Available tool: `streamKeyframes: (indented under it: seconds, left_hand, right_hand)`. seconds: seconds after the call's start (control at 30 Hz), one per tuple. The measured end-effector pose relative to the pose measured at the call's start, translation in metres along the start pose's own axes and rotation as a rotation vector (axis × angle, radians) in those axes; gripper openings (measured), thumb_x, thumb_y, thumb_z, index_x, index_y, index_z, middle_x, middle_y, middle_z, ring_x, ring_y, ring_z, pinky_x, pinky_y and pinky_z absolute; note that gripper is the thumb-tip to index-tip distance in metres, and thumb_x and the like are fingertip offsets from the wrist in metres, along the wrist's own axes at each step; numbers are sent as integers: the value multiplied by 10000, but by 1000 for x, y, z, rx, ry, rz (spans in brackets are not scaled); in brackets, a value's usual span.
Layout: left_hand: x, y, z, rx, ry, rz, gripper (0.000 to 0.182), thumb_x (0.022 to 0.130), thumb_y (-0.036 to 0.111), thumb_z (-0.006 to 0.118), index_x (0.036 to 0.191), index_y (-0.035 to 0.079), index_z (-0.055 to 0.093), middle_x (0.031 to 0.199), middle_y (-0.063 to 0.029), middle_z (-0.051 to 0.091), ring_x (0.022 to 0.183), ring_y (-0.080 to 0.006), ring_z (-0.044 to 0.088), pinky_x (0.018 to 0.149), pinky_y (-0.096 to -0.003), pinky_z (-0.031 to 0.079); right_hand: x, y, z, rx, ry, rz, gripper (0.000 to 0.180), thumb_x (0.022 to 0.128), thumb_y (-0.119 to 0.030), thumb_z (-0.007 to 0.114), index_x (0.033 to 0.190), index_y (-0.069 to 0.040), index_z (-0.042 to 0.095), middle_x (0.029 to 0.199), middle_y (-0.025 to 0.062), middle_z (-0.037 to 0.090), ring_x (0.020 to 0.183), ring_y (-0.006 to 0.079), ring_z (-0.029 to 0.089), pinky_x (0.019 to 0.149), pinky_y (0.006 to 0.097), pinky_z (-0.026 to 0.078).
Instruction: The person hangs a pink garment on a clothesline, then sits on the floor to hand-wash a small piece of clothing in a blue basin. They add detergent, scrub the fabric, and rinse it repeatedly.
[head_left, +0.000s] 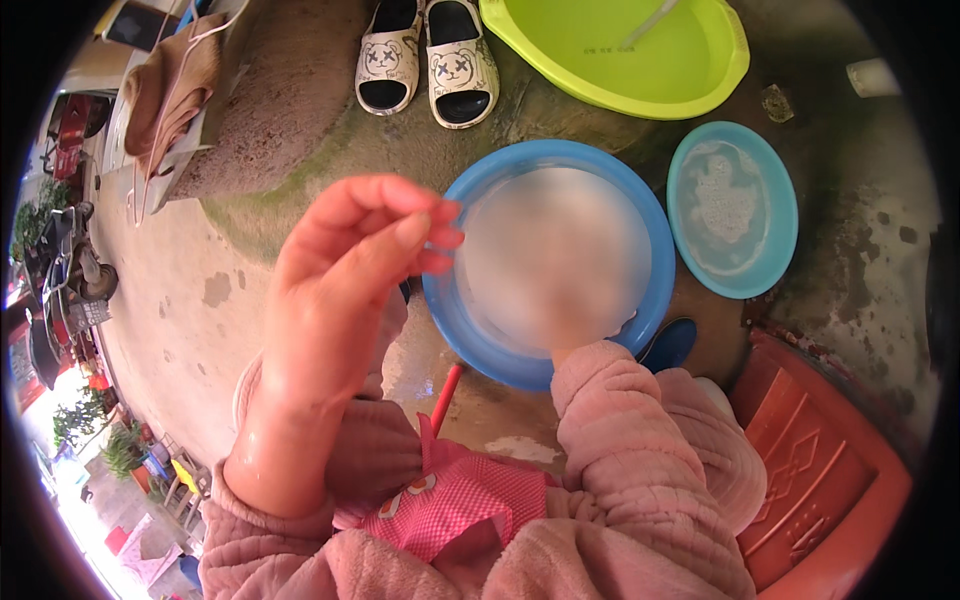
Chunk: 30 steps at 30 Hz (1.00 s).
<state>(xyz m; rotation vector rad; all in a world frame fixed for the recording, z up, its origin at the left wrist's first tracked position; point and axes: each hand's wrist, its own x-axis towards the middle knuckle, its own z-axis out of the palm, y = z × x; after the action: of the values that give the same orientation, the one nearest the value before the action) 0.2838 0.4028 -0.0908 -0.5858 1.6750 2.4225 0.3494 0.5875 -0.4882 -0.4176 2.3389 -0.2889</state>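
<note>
My left hand (345, 262) is raised in front of me, left of a round blue basin (469, 330). Its skin is wet and its fingers curl loosely towards the thumb. I see nothing held in it, but whether the fingertips touch the thumb is unclear. Into the basin reaches my right hand (566, 304), with a pink quilted sleeve (622, 420) above the wrist. A pale blur covers most of the basin's inside, hiding the fingers and whatever lies there. The basin stands on the wet concrete floor.
A turquoise basin (679, 217) with foamy water stands right of the blue one. Beyond are a lime-green tub (652, 101) and a pair of slide sandals (457, 67). A red plastic chair (810, 465) is at the lower right. Brown cloth (169, 97) hangs at upper left.
</note>
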Motion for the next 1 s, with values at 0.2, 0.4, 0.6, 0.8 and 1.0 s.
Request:
streamKeyframes:
  seconds: [0.2,0.4,0.6,0.8,1.0]
  left_hand:
    - [-1,0,1,46,2,35,141,854,112,585,969,33,571,957,-73,629,863,-137,588,758,-257,459]
    - [-2,-1,-6,72,-53,81,117,865,112,574,965,51,580,971,-73,618,874,-148,593,782,-276,476]
    - [-7,4,-8,48,-68,97,115,862,108,578,964,55,583,968,-73,620,871,-146,591,785,-277,469]
    - [4,2,-10,45,-44,55,118,863,102,577,967,46,580,970,-77,625,863,-145,594,777,-270,469]
    - [-4,5,-24,-5,-8,32,131,844,89,590,964,40,579,929,-46,634,829,-119,585,742,-249,456]
  right_hand:
    - [-32,-43,-67,368,326,-106,256,725,-98,569,979,-72,549,973,125,588,958,251,559,824,431,419]
    - [-54,-4,-128,628,-202,-416,281,760,-133,629,1016,-34,573,927,101,607,894,177,570,780,290,442]
    - [-4,14,-152,662,364,-14,260,825,-199,579,1045,-62,599,984,146,629,934,293,601,817,336,467]
    - [46,-46,-107,498,580,-407,473,812,-288,612,1245,-151,476,1270,168,463,1165,357,435,953,417,389]
    - [-9,-54,-66,-27,167,-146,582,813,-365,602,1334,-238,376,1358,155,369,1264,376,318,972,473,366]
